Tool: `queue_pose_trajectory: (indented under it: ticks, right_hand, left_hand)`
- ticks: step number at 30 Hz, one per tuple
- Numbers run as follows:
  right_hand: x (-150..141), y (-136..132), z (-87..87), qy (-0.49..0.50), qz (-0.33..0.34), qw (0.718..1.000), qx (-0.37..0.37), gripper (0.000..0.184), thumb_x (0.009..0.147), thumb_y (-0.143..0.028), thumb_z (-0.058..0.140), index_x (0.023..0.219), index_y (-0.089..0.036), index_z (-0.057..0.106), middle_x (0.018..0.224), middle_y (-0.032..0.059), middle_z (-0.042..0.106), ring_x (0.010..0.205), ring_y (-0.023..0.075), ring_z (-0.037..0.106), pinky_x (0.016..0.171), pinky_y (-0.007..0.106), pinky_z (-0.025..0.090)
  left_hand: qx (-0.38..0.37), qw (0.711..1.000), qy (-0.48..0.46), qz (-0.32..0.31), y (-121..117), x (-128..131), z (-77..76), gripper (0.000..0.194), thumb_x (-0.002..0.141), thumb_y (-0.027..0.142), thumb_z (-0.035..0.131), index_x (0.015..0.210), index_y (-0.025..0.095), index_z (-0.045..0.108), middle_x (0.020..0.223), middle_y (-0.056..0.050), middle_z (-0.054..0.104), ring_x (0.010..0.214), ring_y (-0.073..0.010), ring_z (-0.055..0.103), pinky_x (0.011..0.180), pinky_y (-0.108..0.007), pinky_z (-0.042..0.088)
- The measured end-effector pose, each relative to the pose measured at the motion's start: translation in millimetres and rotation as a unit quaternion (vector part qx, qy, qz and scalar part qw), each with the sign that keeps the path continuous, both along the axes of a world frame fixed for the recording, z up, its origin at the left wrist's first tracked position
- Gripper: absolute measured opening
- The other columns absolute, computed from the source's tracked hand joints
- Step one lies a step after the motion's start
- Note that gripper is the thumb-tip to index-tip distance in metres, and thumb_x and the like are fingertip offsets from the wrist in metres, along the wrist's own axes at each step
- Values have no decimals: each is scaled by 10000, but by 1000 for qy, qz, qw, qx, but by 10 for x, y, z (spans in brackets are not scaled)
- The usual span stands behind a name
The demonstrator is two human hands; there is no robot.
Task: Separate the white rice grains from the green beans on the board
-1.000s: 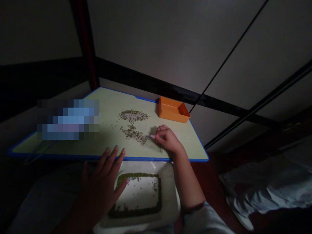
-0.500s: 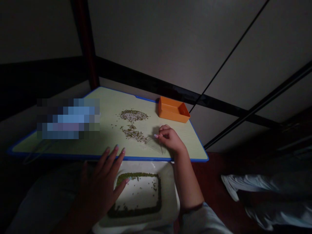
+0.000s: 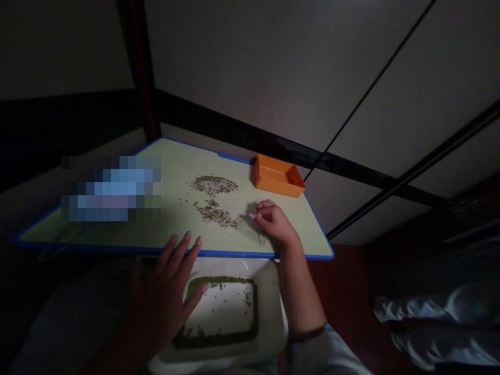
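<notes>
My right hand (image 3: pixel 271 221) is closed in a pinch above the pale yellow tabletop (image 3: pixel 172 166). Its fingers grip a thin, see-through, curved piece (image 3: pixel 250 229), whose kind I cannot make out. The piece's left end meets a scattered patch of small green beans and pale grains (image 3: pixel 216 214). Behind that patch lies a denser pile of green beans and pale grains (image 3: pixel 215 184). My left hand (image 3: pixel 160 291) is open with fingers spread, fingertips at the table's front edge. Its thumb reaches over a white basin (image 3: pixel 271 307), where green beans (image 3: pixel 219 341) line the edges of the bottom.
An orange rectangular box (image 3: pixel 279 177) stands at the table's back right corner. A pixelated object (image 3: pixel 113 190) occupies the left side. Panelled walls (image 3: pixel 273 67) rise behind the table. On the right, another person's light trouser legs (image 3: pixel 449 312) are over the reddish floor.
The other person's legs at the right have shifted. Both my hands and the beans look nearly unmoved; the whole view has drifted very slightly.
</notes>
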State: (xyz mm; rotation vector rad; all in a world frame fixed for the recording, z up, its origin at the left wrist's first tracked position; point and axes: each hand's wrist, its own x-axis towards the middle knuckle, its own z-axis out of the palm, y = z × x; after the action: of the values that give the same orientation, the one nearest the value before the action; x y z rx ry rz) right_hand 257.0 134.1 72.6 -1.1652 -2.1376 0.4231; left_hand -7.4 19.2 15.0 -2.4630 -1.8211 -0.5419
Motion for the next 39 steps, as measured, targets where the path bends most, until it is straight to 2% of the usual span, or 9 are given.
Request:
queue_pose_trajectory:
  ticks: [9,14,39]
  right_hand:
    - [5,-4,-6,7,-7,1000,-2,327,830,-277,604,531,-178,516,711,32,528,773,162,493,726,297,392]
    - [1,-13,5,13,10,1000,-12,317,823,-270,613,533,-174,531,717,32,525,770,159,493,722,296,391]
    - [-68,-12,15,-8,-21,999,29,287,818,-297,641,569,-178,564,753,47,550,804,173,491,754,307,398]
  left_hand:
    - [9,1000,4,3,-2,-8,-27,700,819,486,377,1446,317,118,1555,-37,275,1437,-294,226,1100,-687,151]
    - [0,1000,8,7,-2,-2,3,685,823,474,368,1445,308,135,1553,-42,277,1436,-297,229,1091,-697,161]
    - [-21,1000,6,11,-12,25,45,663,823,492,359,1436,303,191,1556,-35,272,1440,-292,220,1112,-680,156]
